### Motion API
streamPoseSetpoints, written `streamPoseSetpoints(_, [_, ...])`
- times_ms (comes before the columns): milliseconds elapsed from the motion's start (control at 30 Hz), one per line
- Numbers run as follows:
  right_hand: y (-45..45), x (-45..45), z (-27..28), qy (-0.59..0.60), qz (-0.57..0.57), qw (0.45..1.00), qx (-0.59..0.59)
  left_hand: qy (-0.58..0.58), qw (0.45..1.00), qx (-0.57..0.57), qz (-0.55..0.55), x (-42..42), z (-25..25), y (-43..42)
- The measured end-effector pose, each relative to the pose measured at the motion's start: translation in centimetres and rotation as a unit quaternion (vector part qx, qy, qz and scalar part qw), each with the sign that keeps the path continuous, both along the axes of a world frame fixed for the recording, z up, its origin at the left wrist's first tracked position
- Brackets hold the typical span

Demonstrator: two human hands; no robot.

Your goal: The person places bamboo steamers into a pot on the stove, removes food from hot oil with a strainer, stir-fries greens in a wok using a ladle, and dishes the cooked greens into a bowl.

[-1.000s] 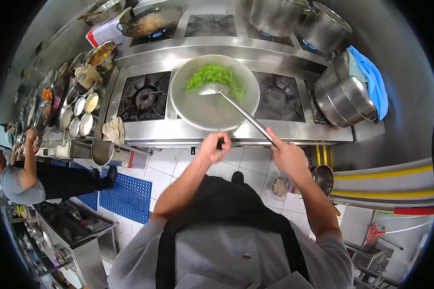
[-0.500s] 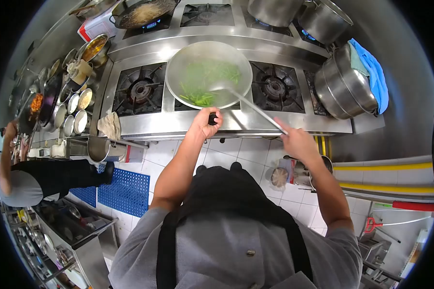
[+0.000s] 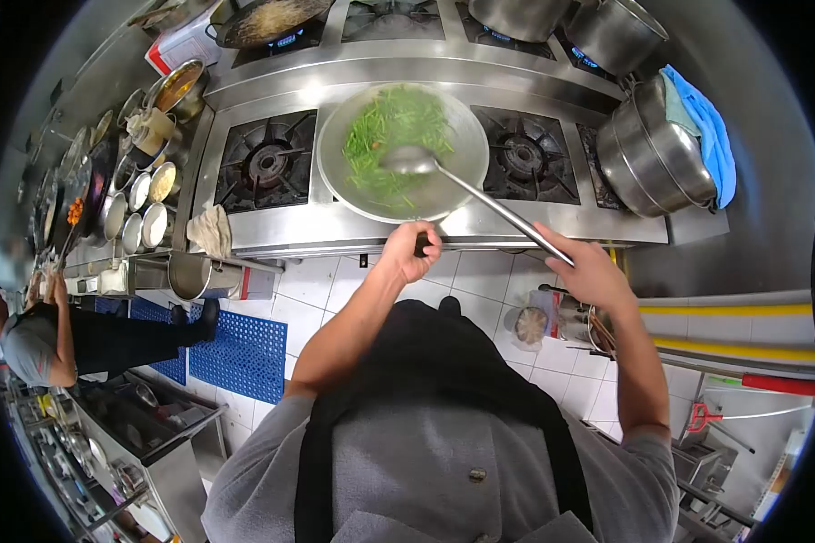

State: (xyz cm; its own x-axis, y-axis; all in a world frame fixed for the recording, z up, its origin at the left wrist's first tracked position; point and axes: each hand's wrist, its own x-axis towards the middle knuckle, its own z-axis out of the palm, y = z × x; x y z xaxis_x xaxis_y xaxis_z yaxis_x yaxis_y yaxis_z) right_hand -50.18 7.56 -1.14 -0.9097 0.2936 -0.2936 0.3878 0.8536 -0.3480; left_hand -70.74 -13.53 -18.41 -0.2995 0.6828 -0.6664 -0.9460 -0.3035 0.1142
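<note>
A large pale wok (image 3: 462, 185) sits at the middle of the stove, with chopped green vegetables (image 3: 394, 122) spread over its far and left side. My left hand (image 3: 412, 251) is closed around the wok's dark handle at the near edge. In my right hand (image 3: 591, 271) is the long shaft of a metal ladle (image 3: 410, 160). The ladle's bowl hangs over the middle of the wok, in front of the greens; whether it touches them I cannot tell.
Bare burners (image 3: 269, 156) flank the wok. A steel pot (image 3: 656, 149) draped with a blue cloth (image 3: 704, 127) stands right. At the back left is a dark wok (image 3: 267, 23). Small bowls (image 3: 155, 224) and a folded rag (image 3: 210, 232) lie left, where another person (image 3: 36, 339) works.
The wok has shifted slightly right and nearer me, with my left hand. The greens have moved to the far side. The ladle's bowl shows clearly now, and my right hand has moved right.
</note>
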Motion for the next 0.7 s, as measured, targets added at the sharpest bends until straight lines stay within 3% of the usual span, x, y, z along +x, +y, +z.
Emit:
streamPoseSetpoints(67, [0.1, 0.5, 1.0, -0.02, 0.011, 0.999, -0.023, 0.013, 0.999, 0.042, -0.007, -0.9, 0.2, -0.1])
streamPoseSetpoints(133, [-0.7, 0.4, 1.6, -0.057, 0.033, 0.997, 0.041, -0.076, 0.996, 0.049, 0.002, -3.4, 2.4, 0.5])
streamPoseSetpoints(233, [-1.6, -2.7, 0.4, -0.014, 0.032, 0.991, 0.132, -0.011, 0.999, 0.043, 0.004, -3.8, 4.1, 1.0])
streamPoseSetpoints(333, [-2.6, -5.4, -1.4, -0.026, 0.001, 0.983, 0.18, 0.142, 0.985, 0.088, -0.051, 1.1, -0.2, -0.4])
streamPoseSetpoints(400, [-2.2, -4.9, -3.1, 0.002, 0.003, 0.984, 0.18, 0.099, 0.994, -0.02, -0.032, 5.1, 1.5, -1.3])
streamPoseSetpoints(533, [-2.2, -1.1, -2.6, 0.009, 0.017, 0.989, 0.147, 0.081, 0.993, 0.054, -0.059, 0.0, 0.8, -1.2])
streamPoseSetpoints(667, [-2.2, -1.9, -0.9, 0.004, 0.022, 0.989, 0.144, 0.054, 0.998, 0.035, -0.01, -4.9, 5.8, 2.1])
streamPoseSetpoints(700, [-2.3, -2.6, -1.2, 0.005, 0.017, 0.989, 0.145, 0.061, 0.997, 0.041, 0.0, -4.4, 4.2, 2.4])
